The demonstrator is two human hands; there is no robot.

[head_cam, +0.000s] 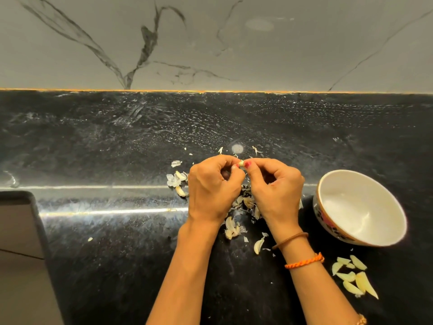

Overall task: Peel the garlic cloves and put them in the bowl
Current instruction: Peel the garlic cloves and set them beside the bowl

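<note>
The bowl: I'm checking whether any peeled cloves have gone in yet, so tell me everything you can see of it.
The bowl is round and glossy, ceramic by its look, white inside with a brownish rim band and a dark and pink pattern outside. It stands on the black counter, right of the right hand and apart from it. No cloves show inside. The peeled cloves lie on the counter nearer the camera, not touching it.

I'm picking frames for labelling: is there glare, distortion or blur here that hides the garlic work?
Head view: bright glare streaks cross the black counter left of the left hand; wide-angle bending curves its edge; the clove pinched between both hands, right hand included, looks small and soft; the bowl is evenly lit.
</note>
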